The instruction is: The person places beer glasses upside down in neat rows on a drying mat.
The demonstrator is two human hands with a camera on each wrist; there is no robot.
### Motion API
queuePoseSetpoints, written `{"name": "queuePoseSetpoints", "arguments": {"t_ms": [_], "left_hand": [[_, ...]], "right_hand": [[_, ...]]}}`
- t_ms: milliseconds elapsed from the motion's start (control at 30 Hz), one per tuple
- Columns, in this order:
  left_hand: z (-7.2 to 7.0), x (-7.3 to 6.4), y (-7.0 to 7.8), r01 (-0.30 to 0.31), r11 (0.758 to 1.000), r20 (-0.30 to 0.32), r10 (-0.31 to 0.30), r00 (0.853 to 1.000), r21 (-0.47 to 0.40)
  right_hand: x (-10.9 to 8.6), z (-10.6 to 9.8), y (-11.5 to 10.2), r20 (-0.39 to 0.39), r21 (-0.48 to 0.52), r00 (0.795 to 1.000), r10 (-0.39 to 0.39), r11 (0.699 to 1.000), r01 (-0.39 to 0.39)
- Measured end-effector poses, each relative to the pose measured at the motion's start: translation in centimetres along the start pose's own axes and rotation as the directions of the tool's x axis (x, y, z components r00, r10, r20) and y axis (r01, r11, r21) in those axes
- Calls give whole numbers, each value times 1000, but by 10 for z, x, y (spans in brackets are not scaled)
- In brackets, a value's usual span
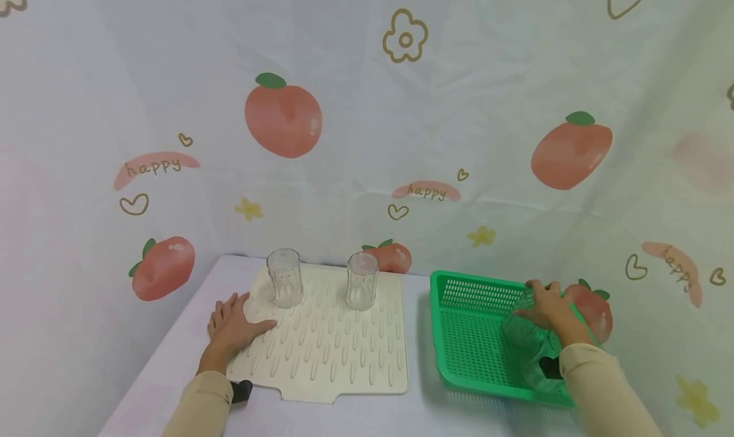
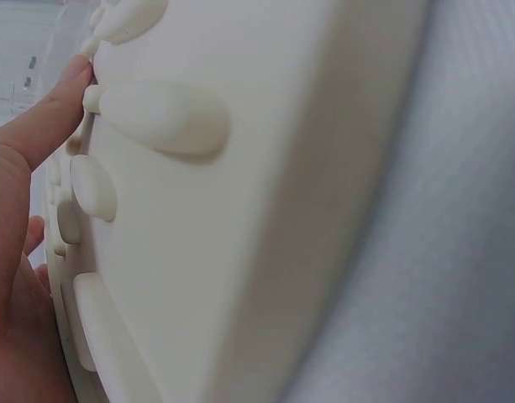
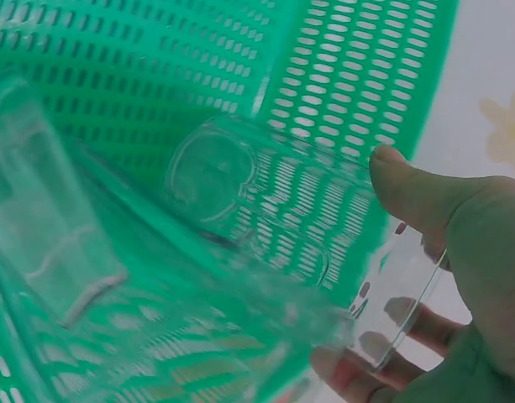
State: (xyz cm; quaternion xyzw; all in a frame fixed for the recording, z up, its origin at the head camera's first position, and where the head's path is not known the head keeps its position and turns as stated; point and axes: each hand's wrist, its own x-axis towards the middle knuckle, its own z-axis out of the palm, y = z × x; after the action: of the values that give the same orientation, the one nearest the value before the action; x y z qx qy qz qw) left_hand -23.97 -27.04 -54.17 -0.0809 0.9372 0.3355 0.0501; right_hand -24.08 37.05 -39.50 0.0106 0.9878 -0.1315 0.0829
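My right hand (image 1: 547, 309) is over the right side of a green plastic basket (image 1: 470, 354). In the right wrist view its thumb and fingers grip a clear glass (image 3: 299, 197) near the rim, and the glass lies tilted inside the basket. Other clear glassware (image 3: 51, 214) lies beside it. My left hand (image 1: 232, 327) rests at the left edge of a cream draining board (image 1: 321, 367), fingers spread and thumb on its ridged top. Two clear glasses, one left (image 1: 285, 279) and one right (image 1: 362, 284), stand upright toward the back of that board.
A white table (image 1: 172, 373) carries the board and the basket, with a gap between the two. Behind and around hangs a white curtain (image 1: 355, 137) printed with fruit, hearts and flowers, close to the table's back edge.
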Motion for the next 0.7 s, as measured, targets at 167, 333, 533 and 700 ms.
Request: {"name": "queuePoseSetpoints", "arguments": {"t_ms": [167,333,533,700], "left_hand": [[-1,0,1,1,1000,-6,-1,1000,-2],[4,0,0,0,1000,-2,0,1000,-1],[6,5,-5,-10,1000,-21,10,1000,4],[5,4,-3,-3,1000,-10,3,1000,0]], "right_hand": [[-4,-9,-4,-81,2,996,-40,999,40],[-7,-15,-4,-132,-36,989,-60,998,55],[-8,-21,-10,-182,-39,979,-95,995,89],[-12,-27,-18,-190,41,975,-114,992,123]]}}
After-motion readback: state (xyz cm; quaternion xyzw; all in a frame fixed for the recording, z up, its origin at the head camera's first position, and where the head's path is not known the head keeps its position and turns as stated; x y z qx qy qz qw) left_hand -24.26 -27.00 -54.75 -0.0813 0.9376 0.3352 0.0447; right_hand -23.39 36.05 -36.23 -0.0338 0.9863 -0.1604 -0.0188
